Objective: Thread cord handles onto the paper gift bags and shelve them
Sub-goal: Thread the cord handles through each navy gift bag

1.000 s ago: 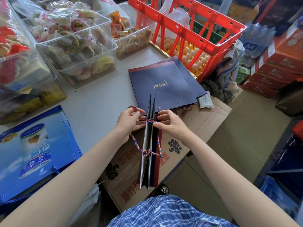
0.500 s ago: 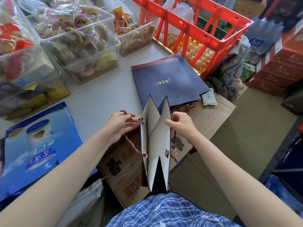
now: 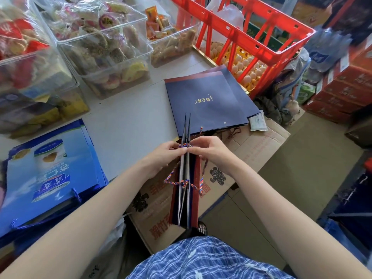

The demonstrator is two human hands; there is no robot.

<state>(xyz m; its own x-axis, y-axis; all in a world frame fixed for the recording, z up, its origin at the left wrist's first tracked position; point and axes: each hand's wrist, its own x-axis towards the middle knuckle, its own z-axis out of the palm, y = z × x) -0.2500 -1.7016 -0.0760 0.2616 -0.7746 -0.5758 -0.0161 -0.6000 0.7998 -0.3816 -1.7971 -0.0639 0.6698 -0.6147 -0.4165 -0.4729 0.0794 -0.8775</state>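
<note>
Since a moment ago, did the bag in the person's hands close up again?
Yes. The held bag has folded shut: its panels, spread apart before, are now pressed together edge-on over the cardboard box, with left hand and right hand meeting.

One head camera looks forward and down, close above the table (image 3: 128, 125); the floor (image 3: 314, 158) lies at right.

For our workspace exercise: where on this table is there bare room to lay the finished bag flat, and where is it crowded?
Bare grey table lies between the clear snack tubs, the flat navy bags and the blue bags. The far edge is crowded with tubs, with the red crate beyond.
</note>
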